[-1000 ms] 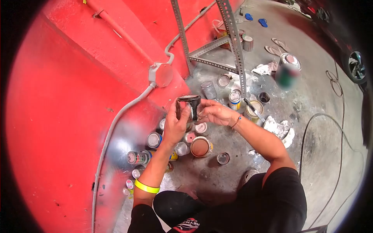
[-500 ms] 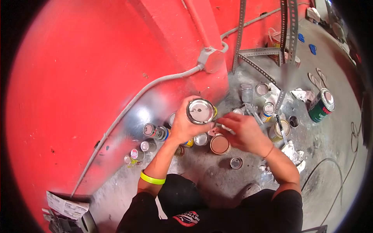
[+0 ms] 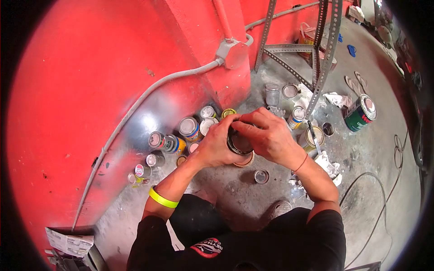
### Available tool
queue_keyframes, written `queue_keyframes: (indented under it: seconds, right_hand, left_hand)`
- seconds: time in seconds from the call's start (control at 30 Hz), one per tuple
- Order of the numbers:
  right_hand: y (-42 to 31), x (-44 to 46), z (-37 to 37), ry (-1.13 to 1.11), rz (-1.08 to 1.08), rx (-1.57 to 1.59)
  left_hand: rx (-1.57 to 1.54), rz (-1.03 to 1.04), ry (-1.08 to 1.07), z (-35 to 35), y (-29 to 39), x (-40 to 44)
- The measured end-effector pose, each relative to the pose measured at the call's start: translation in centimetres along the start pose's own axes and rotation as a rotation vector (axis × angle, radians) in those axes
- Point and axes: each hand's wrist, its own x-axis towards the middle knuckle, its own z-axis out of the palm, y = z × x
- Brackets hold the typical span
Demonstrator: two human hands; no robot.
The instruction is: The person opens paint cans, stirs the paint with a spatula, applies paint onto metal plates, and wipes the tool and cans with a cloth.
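My left hand (image 3: 216,147) is wrapped round the side of a small paint can (image 3: 239,143), its round top facing up towards me, brownish and in shadow. Curled over the can's far and right rim are the fingers of my right hand (image 3: 273,137); whether they also pinch something small there is hidden. Below my hands, another round can top (image 3: 245,161) shows only as a brownish edge. To the left on the floor stand several paint cans, among them a blue-banded can (image 3: 189,128) and one with a yellow rim (image 3: 228,113).
A red wall (image 3: 99,90) with a grey conduit (image 3: 149,92) runs along the left. A perforated metal stand (image 3: 289,47) rises ahead. On the right are a green can (image 3: 360,114), a can with a brush across it (image 3: 312,137), crumpled paper (image 3: 329,169) and a cable (image 3: 384,198).
The can has come lower and its top looks darker. My right hand has moved from beside the can onto its rim. The view has shifted slightly.
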Motion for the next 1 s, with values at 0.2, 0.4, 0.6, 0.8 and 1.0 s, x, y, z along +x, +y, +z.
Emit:
queue_keyframes:
  seconds: [0.2, 0.4, 0.6, 0.8, 1.0]
  right_hand:
    - [1.0, -0.1, 0.4, -0.018, 0.046, 0.17]
    - [1.0, -0.5, 0.4, 0.113, -0.005, 0.11]
    - [2.4, -0.6, -3.4, 0.44, -0.017, -0.1]
    - [7.1, -2.8, -4.6, 0.762, 0.663, 0.594]
    - [10.0, -4.3, -4.3, 0.821, 0.84, 0.803]
  left_hand:
    - [-0.034, -0.001, -0.081, 1.1, -0.3, 0.1]
    - [-0.119, 0.035, 0.024, 1.7, -0.3, 0.3]
    - [-0.025, 0.024, 0.243, -0.5, -1.1, 0.1]
    - [-0.137, 0.166, 0.583, -1.7, -0.9, -0.2]
    - [-0.202, 0.182, 0.691, -1.6, -0.5, -0.4]
